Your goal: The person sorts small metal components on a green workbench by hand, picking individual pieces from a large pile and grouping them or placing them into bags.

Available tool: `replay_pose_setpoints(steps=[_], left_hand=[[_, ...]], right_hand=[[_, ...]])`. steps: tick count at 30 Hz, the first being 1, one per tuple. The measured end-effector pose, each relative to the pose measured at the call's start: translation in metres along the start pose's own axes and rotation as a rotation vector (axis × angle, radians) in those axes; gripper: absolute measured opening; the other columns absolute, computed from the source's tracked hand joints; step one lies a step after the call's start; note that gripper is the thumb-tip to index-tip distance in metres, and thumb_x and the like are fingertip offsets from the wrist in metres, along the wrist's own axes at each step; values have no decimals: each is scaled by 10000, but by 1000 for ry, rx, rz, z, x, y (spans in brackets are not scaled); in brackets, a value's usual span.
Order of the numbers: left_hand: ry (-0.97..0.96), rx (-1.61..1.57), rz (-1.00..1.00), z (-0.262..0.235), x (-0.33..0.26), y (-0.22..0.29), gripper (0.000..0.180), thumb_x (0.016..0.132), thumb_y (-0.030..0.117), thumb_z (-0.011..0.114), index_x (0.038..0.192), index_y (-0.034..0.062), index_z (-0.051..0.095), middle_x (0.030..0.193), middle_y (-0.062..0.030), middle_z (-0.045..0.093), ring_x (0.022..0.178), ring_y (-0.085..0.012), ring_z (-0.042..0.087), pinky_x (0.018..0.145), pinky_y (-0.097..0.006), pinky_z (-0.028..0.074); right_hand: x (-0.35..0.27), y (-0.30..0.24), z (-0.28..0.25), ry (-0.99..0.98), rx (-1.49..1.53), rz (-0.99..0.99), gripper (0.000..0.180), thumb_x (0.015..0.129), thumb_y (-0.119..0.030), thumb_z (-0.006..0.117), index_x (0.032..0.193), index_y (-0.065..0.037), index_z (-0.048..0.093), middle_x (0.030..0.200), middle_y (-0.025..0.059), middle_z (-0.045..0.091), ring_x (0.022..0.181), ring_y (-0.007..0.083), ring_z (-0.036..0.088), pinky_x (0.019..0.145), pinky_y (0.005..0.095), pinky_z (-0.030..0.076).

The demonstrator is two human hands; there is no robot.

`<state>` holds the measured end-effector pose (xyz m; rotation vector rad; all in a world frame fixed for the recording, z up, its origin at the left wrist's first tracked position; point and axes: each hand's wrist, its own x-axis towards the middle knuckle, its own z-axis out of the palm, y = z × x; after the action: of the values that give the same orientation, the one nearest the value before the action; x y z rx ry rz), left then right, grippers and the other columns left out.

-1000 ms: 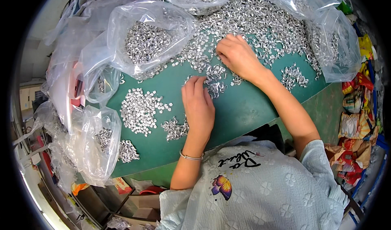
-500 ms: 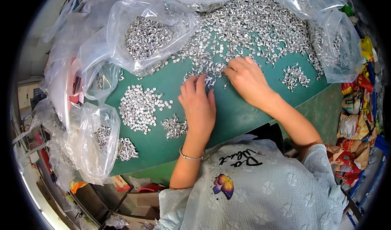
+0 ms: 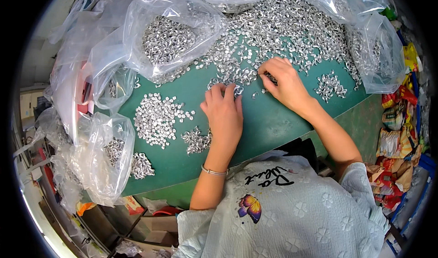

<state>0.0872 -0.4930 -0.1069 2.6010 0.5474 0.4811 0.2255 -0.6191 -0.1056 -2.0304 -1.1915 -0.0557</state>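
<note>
My left hand (image 3: 222, 112) rests on the green tabletop, fingers bent and apart, the fingertips against shiny curved metal pieces (image 3: 237, 90). To its right, my right hand (image 3: 284, 83) is curled over, with silvery bits showing beneath the fingers; how many it grips is hidden. One loose curved piece (image 3: 255, 95) lies between the hands. A wide heap of similar small metal pieces (image 3: 292, 25) spreads beyond both hands. Left of my left hand sits a flat cluster of small blocky metal pieces (image 3: 157, 121), and a small pile of curved pieces (image 3: 195, 140) lies by that wrist.
Another small pile (image 3: 330, 86) is right of my right hand. Clear plastic bags of metal pieces stand at the back left (image 3: 169, 39), right (image 3: 376, 52) and near left (image 3: 109, 153). The green table (image 3: 269, 130) ends just before my body. Colourful packages (image 3: 392, 144) lie at far right.
My right hand has shifted slightly right and away from the left hand, its fingers now more curled. My left hand stays almost in place.
</note>
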Motion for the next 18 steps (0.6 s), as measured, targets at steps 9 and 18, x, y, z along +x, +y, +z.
replay_pose_setpoints(steps=[9, 18], left_hand=[[2, 75, -11, -2, 2, 1, 307, 768, 107, 734, 1060, 88, 641, 1067, -84, 533, 990, -266, 509, 810, -391, 362], [31, -50, 13, -2, 0, -2, 291, 782, 55, 709, 1063, 75, 636, 1113, -93, 544, 1027, -270, 518, 853, -397, 375]], right_hand=[[4, -4, 5, -138, -305, -175, 100, 726, -14, 623, 825, -29, 626, 831, 78, 571, 842, 234, 539, 771, 352, 390], [-31, 0, -60, -143, 125, 328, 89, 798, -55, 668, 854, -22, 608, 856, 88, 599, 866, 291, 561, 782, 368, 413]])
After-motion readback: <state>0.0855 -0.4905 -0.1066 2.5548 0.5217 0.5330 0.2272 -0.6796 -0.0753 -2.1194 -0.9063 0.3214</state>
